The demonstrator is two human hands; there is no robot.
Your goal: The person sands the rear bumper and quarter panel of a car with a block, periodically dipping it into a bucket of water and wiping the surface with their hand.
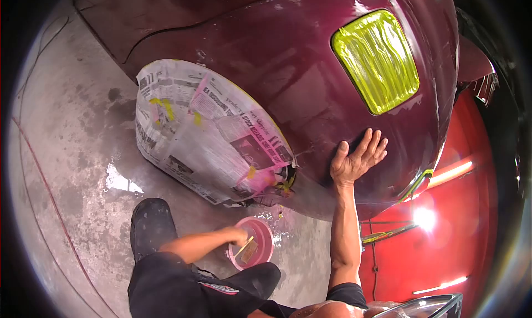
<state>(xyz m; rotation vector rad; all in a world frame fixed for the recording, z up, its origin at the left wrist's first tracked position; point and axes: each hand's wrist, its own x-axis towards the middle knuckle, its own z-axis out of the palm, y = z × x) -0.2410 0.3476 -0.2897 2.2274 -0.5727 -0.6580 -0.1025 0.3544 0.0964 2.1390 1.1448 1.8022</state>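
Note:
My right hand (pixel 359 158) lies flat, fingers stretched out, on the dull maroon car body panel (pixel 288 80). Above it, shiny yellow-green tape covers a rounded-square patch (pixel 378 63). My left hand (pixel 238 236) reaches into a pink bucket (pixel 268 240) on the floor, its fingers closed. Right by those fingers are a brown block (pixel 249 252) and a pale yellow strip; whether the hand grips either one is hard to make out. Newspaper (pixel 205 135), stuck on with yellow tape and marked with pink overspray, masks a large rounded area of the car left of my right hand.
Wet, stained concrete floor (pixel 83 152) spreads along the left, with a thin reddish hose or cable (pixel 47 188) across it. A red glossy surface (pixel 460 218) with a bright lamp (pixel 424 219) stands at right. My dark shoe (pixel 152 224) is beside the bucket.

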